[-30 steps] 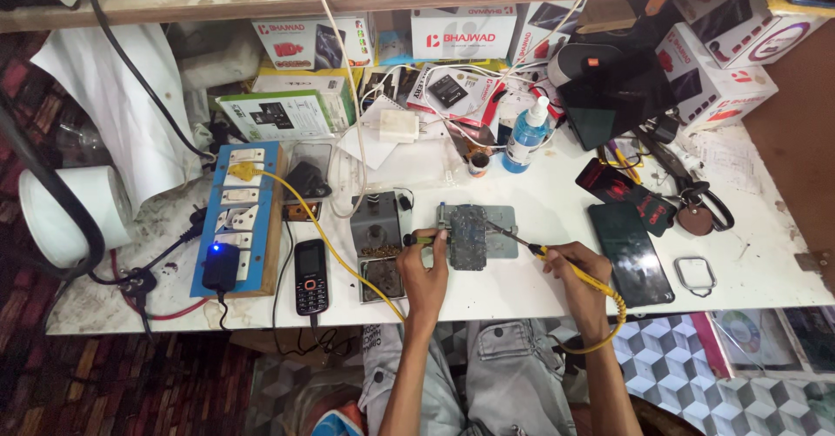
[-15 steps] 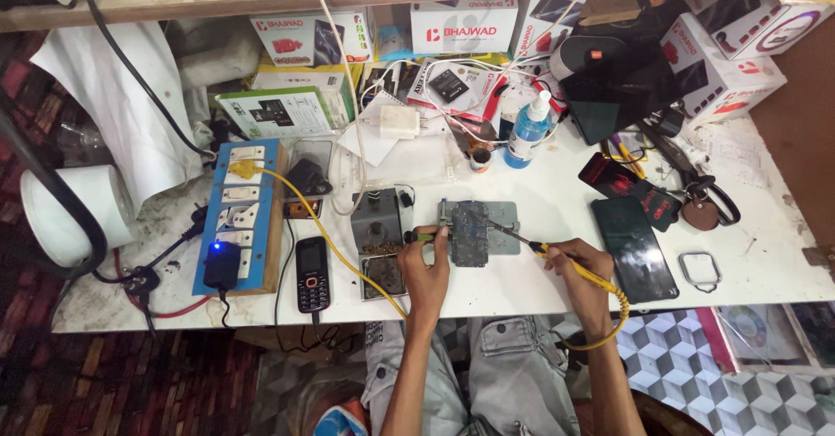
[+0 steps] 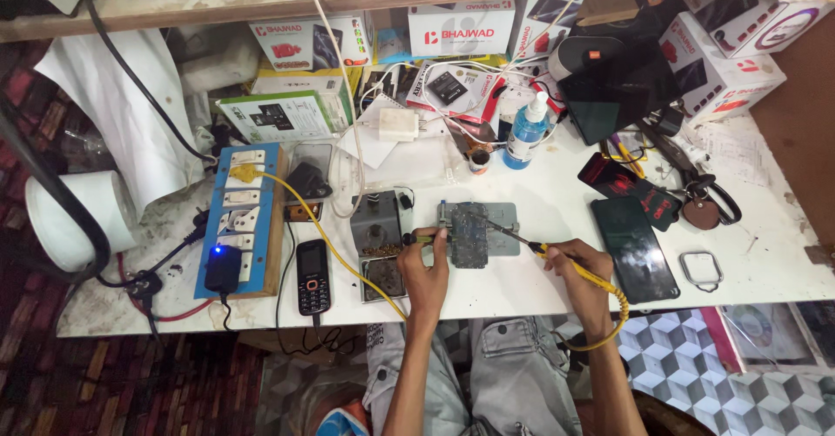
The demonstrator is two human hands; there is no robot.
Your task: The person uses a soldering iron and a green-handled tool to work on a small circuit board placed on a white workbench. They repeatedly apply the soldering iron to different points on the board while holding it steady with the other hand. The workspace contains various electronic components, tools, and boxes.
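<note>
A dark circuit board [image 3: 469, 235] lies clamped on a grey holder plate [image 3: 504, 229] at the middle of the white workbench [image 3: 539, 279]. My left hand [image 3: 424, 265] rests at the board's left edge and pinches a thin green-handled tool [image 3: 420, 238] against it. My right hand [image 3: 574, 262] grips a yellow-handled soldering iron [image 3: 531, 244] whose thin tip reaches left onto the top of the board. Its yellow cable [image 3: 609, 310] loops down past my wrist.
A grey soldering stand with a sponge tray [image 3: 377, 243] sits left of the board. Further left lie a small keypad phone [image 3: 312, 277] and a blue power strip [image 3: 238, 218]. A black smartphone [image 3: 631, 246], a clear case [image 3: 701, 271], a spray bottle [image 3: 527, 130] and boxes stand around.
Both hands stay at the board. The iron's tip has shifted only slightly over the board's upper part.
</note>
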